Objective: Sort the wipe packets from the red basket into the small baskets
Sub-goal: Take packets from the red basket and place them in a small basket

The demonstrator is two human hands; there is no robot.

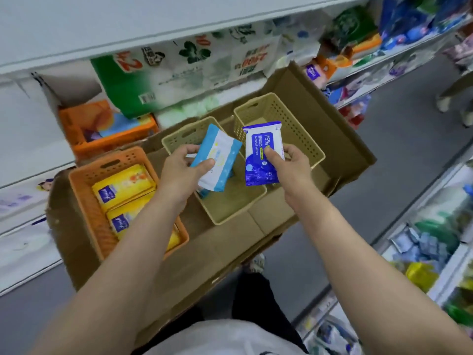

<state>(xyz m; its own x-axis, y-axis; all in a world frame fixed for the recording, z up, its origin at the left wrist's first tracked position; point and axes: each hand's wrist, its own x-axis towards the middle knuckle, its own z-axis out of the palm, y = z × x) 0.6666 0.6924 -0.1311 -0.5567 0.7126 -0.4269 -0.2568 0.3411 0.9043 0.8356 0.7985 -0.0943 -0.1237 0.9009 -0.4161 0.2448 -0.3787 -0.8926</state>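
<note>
Left hand (179, 170) grips a light-blue packet (217, 160) – right hand (294, 162) pinches a dark-blue packet (261, 155) – both above the beige baskets (307, 134).

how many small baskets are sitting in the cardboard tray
3. An orange basket at the left holds yellow packets, a beige basket sits in the middle under the hands, and another beige basket stands at the far right. None looks hidden.

Single head-worn view, looking steeply down and forward, close over baskets (222, 201) mid-frame; shelves (76, 26) along upper frame.
</note>
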